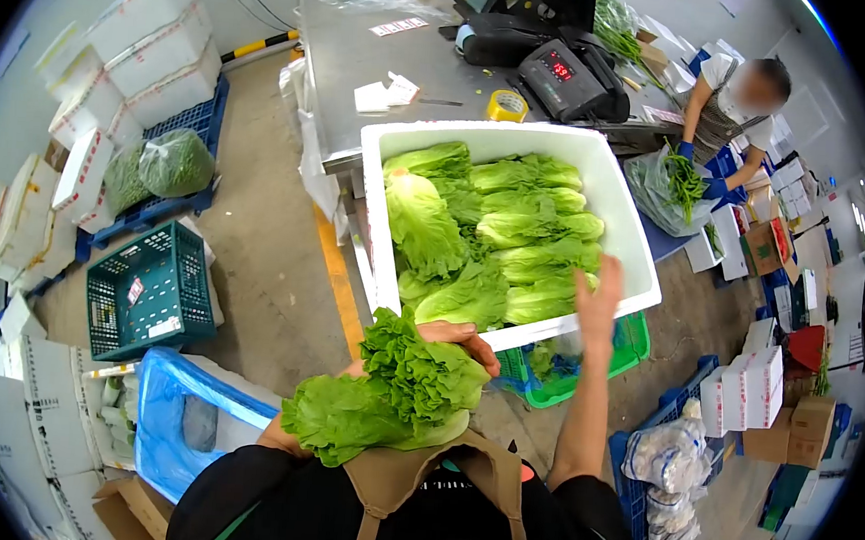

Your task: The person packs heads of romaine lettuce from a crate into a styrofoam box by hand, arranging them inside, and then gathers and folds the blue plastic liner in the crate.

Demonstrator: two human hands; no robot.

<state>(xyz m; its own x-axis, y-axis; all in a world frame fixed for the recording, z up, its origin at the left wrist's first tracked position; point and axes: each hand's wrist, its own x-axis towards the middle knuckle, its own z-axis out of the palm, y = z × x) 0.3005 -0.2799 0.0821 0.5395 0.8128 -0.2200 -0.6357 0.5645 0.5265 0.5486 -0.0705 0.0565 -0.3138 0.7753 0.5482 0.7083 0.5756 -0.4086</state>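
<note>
Heads of green leaf lettuce are cradled against my chest by my left arm. My left hand curls round their far side, its fingers partly hidden by leaves. My right hand is at the near right corner of a white foam box, fingers apart, close to the lettuce inside. Rows of long green lettuce heads lie packed in that box; a larger, paler head rests along its left side.
A metal table bears a scale and yellow tape. Below the box sits a green basket. A teal crate and blue-lined bin stand left. A co-worker in blue gloves handles greens at right.
</note>
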